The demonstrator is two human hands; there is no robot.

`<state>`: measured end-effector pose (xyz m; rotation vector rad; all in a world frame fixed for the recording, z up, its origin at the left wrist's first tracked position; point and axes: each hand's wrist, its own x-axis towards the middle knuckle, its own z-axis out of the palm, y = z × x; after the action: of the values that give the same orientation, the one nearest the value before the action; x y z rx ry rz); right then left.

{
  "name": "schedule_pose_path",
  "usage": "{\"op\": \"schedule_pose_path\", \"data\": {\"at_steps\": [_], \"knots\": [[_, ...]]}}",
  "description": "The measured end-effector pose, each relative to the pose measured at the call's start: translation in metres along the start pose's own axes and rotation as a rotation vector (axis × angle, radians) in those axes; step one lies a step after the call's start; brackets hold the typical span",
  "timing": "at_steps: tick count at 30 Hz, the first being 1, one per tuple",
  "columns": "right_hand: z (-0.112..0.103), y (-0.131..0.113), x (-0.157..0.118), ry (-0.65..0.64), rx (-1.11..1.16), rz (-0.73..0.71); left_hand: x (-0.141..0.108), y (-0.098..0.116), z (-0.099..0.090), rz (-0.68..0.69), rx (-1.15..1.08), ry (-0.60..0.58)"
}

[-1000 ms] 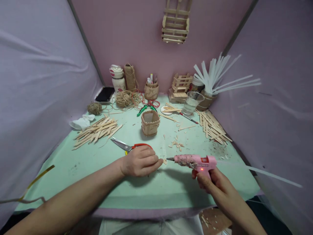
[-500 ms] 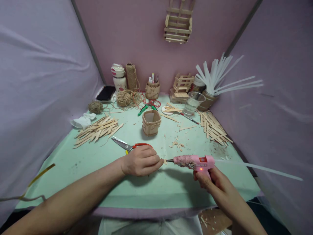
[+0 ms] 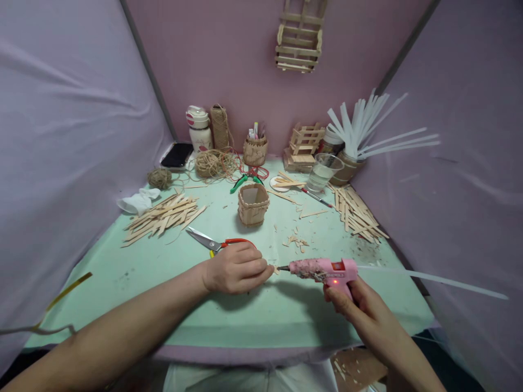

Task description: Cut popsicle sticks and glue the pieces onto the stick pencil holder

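Note:
My right hand [image 3: 347, 302] is wrapped round the grip of a pink glue gun [image 3: 322, 270] with a lit red light and a clear glue stick out of its back. The gun's dark nozzle points left at a small wooden piece [image 3: 277, 269]. Beside it, the fingertips of my left hand [image 3: 238, 268] are pinched together at this piece, palm down and low over the table. Scissors [image 3: 212, 245] with red handles lie open just behind my left hand. A small square wooden basket [image 3: 253, 205] stands upright farther back.
Wooden sticks lie in a left pile [image 3: 161, 218] and a right pile [image 3: 357, 212]. Wood scraps [image 3: 297, 242] lie behind the gun. Farther back are green-handled pliers [image 3: 245, 181], twine [image 3: 210, 163], a water cup [image 3: 322, 173], a bottle [image 3: 199, 130] and a pot [image 3: 345, 167] of glue sticks.

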<state>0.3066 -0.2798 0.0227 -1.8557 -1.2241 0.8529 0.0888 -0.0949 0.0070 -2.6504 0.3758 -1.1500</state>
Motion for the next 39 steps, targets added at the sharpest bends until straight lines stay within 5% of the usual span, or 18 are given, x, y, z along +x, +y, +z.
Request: {"op": "schedule_pose_path", "data": {"at_steps": [17, 24, 27, 31, 35, 39], "knots": [[-0.002, -0.002, 0.001, 0.023, -0.115, -0.018, 0.001, 0.000, -0.002, -0.006, -0.012, -0.014], [-0.003, 0.014, 0.004, 0.088, -0.024, 0.092, -0.003, 0.000, 0.000, -0.079, -0.049, 0.017], [-0.003, 0.024, 0.005, 0.165, 0.133, 0.215, -0.008, 0.001, 0.004, -0.252, -0.117, 0.088], [-0.001, 0.036, 0.008, 0.296, 0.221, 0.317, -0.008, 0.003, 0.008, -0.650, -0.251, 0.249], [0.003, 0.039, 0.014, 0.290, 0.167, 0.295, -0.003, 0.005, 0.009, -1.030, -0.401, 0.346], [0.012, 0.033, 0.018, 0.261, 0.156, 0.262, -0.001, 0.004, 0.008, -1.270, -0.520, 0.402]]}}
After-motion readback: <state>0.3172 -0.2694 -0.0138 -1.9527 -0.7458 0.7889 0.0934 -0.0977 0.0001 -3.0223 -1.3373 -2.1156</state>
